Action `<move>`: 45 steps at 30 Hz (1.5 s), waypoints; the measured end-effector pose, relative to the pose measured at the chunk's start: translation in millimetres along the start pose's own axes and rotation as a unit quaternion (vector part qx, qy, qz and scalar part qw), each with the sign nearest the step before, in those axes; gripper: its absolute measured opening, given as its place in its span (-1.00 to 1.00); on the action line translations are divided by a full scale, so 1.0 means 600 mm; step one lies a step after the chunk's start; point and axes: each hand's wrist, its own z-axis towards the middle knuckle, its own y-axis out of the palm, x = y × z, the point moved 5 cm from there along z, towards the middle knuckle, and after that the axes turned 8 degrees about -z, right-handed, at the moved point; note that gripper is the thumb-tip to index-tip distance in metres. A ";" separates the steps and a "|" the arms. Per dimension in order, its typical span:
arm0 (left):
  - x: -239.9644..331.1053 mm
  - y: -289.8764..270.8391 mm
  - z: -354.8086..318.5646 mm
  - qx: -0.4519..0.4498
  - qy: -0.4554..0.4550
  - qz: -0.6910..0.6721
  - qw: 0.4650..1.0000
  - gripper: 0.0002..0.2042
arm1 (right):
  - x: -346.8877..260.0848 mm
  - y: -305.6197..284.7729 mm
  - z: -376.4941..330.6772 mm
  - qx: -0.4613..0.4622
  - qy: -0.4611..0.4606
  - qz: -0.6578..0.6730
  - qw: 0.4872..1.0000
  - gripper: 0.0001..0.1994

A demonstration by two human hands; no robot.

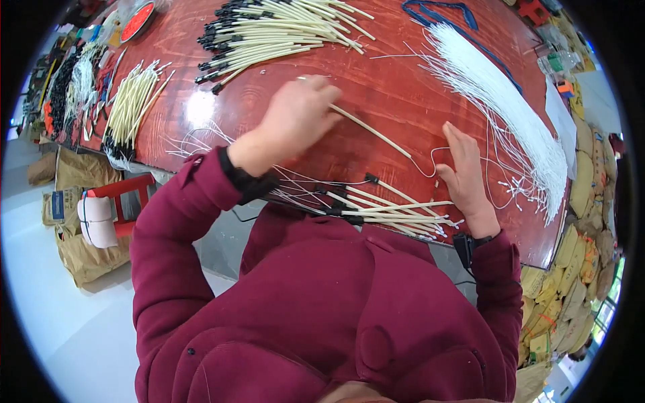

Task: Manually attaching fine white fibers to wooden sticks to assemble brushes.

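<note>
My left hand (299, 121), slightly blurred, is closed on the upper end of a thin cream tube (373, 131) slanting down to the right over the red table. From the tube's lower end a white cord (421, 171) loops toward my right hand (463, 174). That hand is held with fingers stretched and the thumb apart; the cord passes at its fingers, partly hidden. Near the table edge in front of me lie several cream tubes (396, 213) with black ends and white cord tips. White cords (302, 185) trail leftward from them, under my left sleeve.
A big heap of black-ended cream tubes (282, 30) lies at the back. A smaller bundle (134, 104) lies left, near a bowl of red bits (138, 21). A thick bundle of white cords (497, 107) and a blue strap (470, 43) lie right. A red stool (124, 205) stands left.
</note>
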 end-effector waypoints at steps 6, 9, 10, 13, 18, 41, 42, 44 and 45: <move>0.012 0.061 0.009 -0.034 0.111 -0.030 0.993 -0.83 | -0.032 0.014 0.025 -0.012 -0.045 0.024 0.999 -0.31; 0.033 0.095 0.017 -0.072 0.165 -0.030 0.983 -0.80 | -0.036 0.003 0.023 -0.027 -0.064 0.027 0.997 -0.34; 0.032 0.100 0.017 -0.084 0.161 -0.014 0.983 -0.83 | -0.032 -0.002 0.015 -0.031 -0.062 0.028 0.997 -0.34; 0.025 0.109 0.014 -0.111 0.150 0.020 0.982 -0.88 | -0.025 -0.008 -0.012 -0.038 -0.061 0.031 0.997 -0.35; 0.023 0.109 0.015 -0.098 0.142 0.039 0.984 -0.94 | -0.026 0.014 -0.042 -0.053 -0.043 0.022 0.997 -0.26; 0.066 0.144 0.028 -0.081 0.130 0.010 0.988 -0.87 | -0.027 0.024 -0.027 -0.011 0.004 0.003 1.000 -0.29; 0.067 0.147 0.029 -0.091 0.125 0.027 0.988 -0.88 | -0.028 0.018 -0.021 -0.006 0.008 0.003 1.000 -0.36; 0.067 0.151 0.031 -0.109 0.115 0.062 0.985 -0.89 | -0.031 0.010 -0.011 0.004 0.015 0.003 1.000 -0.46; 0.068 0.151 0.031 -0.109 0.116 0.062 0.985 -0.89 | -0.032 0.012 -0.007 0.004 0.016 0.003 1.000 -0.46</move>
